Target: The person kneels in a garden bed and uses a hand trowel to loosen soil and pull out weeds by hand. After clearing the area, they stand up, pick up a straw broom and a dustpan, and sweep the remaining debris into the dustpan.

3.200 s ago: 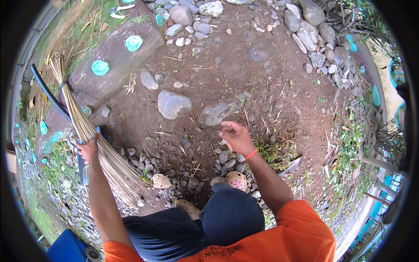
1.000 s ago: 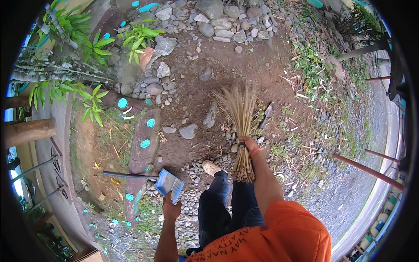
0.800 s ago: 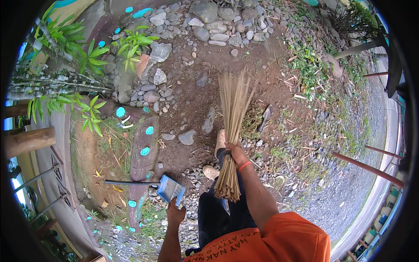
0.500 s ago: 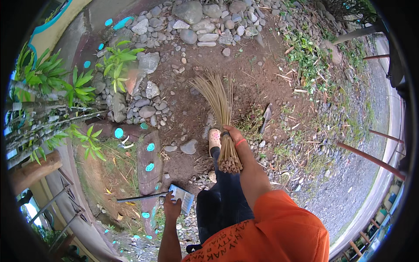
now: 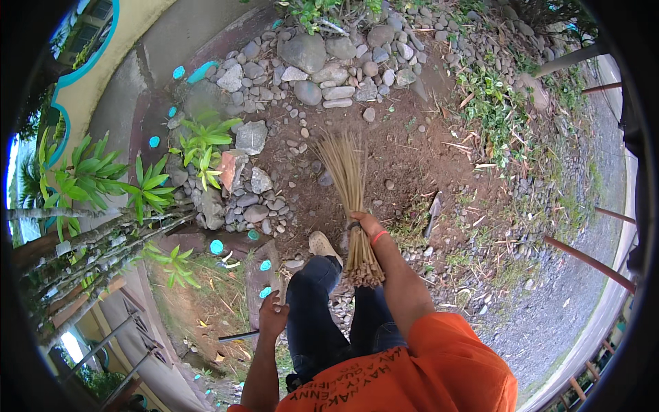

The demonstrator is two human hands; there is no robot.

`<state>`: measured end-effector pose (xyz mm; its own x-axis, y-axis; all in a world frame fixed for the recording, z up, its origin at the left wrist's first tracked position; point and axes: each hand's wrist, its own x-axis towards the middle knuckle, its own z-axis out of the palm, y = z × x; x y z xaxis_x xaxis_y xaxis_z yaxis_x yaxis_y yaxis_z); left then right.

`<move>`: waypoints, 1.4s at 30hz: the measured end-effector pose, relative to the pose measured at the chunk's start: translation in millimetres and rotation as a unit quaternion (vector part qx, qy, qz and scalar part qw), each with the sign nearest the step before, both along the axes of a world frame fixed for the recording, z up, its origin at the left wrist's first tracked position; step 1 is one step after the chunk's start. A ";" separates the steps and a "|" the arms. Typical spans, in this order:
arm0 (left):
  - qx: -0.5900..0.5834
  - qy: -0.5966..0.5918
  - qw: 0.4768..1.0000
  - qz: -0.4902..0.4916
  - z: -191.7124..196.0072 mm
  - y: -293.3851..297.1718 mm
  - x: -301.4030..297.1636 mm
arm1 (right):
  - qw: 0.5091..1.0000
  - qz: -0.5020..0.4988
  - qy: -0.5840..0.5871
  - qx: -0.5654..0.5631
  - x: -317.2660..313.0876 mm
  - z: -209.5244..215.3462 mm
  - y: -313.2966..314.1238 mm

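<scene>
My right hand (image 5: 367, 225) is wrapped around the bound middle of a stick broom (image 5: 347, 175). The thin bristles fan out away from me over the soil, and the thick bundled end points back toward my body. An orange band circles that wrist. Off to the left, my left hand (image 5: 273, 317) hangs with its fingers loosely apart and nothing in them. A dark dustpan handle (image 5: 238, 336) shows beside its wrist; the pan itself is hidden behind my arm and leg. My beige clog (image 5: 324, 247) is just left of the broom.
Stones (image 5: 302, 53) are heaped at the far side and left. A painted low border (image 5: 263, 257) runs near my left leg, with leafy plants (image 5: 206, 147) beyond it. A small trowel (image 5: 434, 214) lies on the soil to the right. Gravel and reddish posts (image 5: 590, 263) line the right side.
I have stepped forward, and my left knee and foot have come up into view. The blue dustpan has passed out of sight behind me. The broom stays in my right hand.
</scene>
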<state>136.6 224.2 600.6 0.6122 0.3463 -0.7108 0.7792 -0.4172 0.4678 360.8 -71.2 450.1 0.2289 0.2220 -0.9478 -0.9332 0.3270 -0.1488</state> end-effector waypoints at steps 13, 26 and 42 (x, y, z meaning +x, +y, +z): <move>0.052 0.097 0.990 -0.088 22.2 162.2 76.5 | 0.983 -0.056 -0.021 -0.175 23.1 -6.9 -76.2; -0.131 -0.050 0.960 0.242 51.9 284.7 166.8 | 0.975 -0.150 -0.024 -0.165 81.6 -0.1 -65.2; -0.046 0.034 0.994 -0.095 61.3 226.7 313.6 | 0.966 -0.225 0.044 -0.116 133.6 55.6 48.6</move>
